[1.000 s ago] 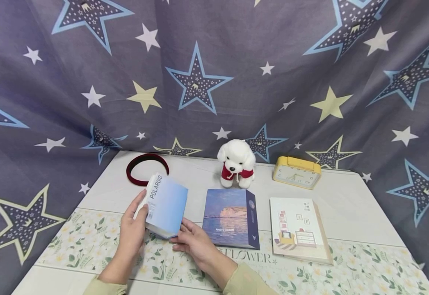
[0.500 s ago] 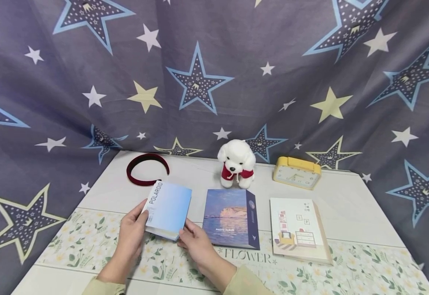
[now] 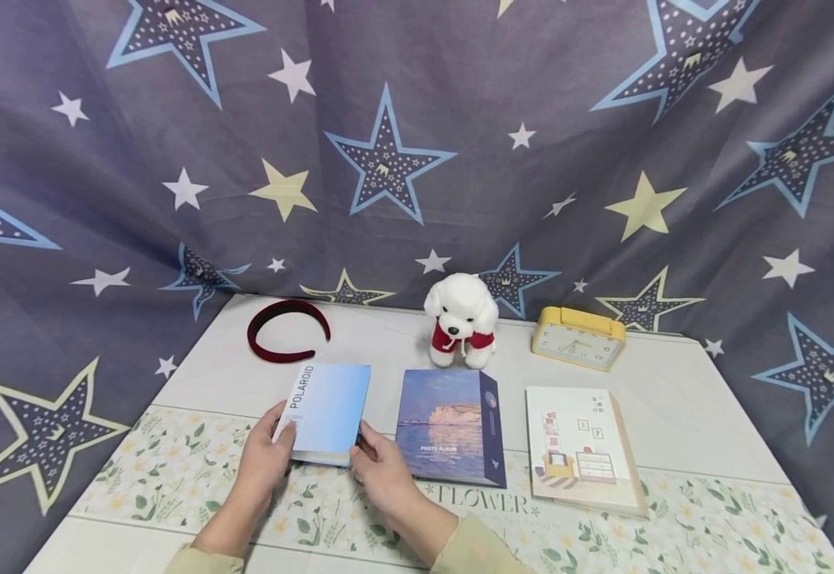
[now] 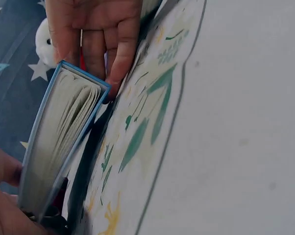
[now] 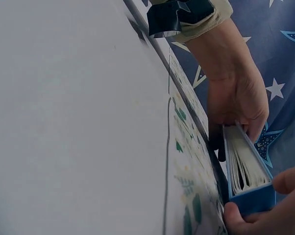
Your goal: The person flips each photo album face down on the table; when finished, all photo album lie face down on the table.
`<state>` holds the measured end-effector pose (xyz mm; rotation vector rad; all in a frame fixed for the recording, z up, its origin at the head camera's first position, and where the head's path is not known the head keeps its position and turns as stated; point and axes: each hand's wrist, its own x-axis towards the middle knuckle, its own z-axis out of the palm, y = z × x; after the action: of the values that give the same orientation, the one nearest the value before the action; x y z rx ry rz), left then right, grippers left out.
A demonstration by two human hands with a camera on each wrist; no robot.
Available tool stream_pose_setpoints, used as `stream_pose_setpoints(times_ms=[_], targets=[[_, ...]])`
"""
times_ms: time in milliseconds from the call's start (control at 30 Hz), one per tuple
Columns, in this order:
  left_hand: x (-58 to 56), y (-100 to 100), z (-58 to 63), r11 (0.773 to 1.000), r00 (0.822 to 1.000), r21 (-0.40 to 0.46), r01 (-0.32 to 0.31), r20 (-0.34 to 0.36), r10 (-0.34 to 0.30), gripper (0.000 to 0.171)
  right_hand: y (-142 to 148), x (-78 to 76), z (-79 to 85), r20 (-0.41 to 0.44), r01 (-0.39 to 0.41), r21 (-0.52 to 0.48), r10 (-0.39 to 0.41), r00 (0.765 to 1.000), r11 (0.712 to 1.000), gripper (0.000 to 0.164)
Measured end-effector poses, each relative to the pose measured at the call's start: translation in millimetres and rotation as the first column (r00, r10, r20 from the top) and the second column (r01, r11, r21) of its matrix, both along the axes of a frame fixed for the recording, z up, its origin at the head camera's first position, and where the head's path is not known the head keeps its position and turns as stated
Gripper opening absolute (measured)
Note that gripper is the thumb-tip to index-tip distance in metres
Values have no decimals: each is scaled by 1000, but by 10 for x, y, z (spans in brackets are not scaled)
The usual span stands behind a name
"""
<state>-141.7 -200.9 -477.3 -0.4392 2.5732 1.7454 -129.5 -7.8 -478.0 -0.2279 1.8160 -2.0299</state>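
Note:
A light blue photo album (image 3: pixel 331 410) marked POLAROID lies between my two hands, low over the floral table runner. My left hand (image 3: pixel 265 458) holds its left side, thumb on the cover. At the opposite lower corner my right hand (image 3: pixel 384 477) pinches the blue spine (image 5: pixel 255 199) between thumb and fingers. The pale page edges (image 4: pixel 66 122) face me in the left wrist view. Whether the underside touches the table, I cannot tell. Just right of it lies a dark blue photo album (image 3: pixel 449 426) with a painted cliff.
Behind the held album sits a dark red headband (image 3: pixel 262 348). A white plush dog (image 3: pixel 462 307) stands at the back centre, left of a yellow alarm clock (image 3: pixel 578 339). A white illustrated book (image 3: pixel 582 446) lies to the right. A starry curtain (image 3: pixel 417 119) hangs behind the table (image 3: pixel 675 399).
Both hands have lowered the light blue album toward the table and turned it from a tilt to nearly straight. It now sits farther from the headband. The other things have stayed put.

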Motion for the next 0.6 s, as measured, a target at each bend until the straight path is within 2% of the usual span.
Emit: stream_pose_setpoints(times_ms=[167, 400, 500, 600], targets=[[-7, 25, -19, 997, 999, -60, 39, 33, -38, 57, -6, 4, 25, -23, 12, 47, -11, 1000, 999, 54], [2, 52, -13, 990, 997, -131, 54, 56, -47, 61, -3, 41, 59, -45, 30, 105, -26, 999, 994, 54], [10, 61, -11, 980, 997, -186, 63, 58, -53, 61, 20, 53, 86, -52, 21, 98, -16, 999, 995, 53], [15, 69, -7, 960, 996, -265, 85, 46, -75, 59, 65, 64, 129, -56, 24, 108, -18, 998, 994, 52]])
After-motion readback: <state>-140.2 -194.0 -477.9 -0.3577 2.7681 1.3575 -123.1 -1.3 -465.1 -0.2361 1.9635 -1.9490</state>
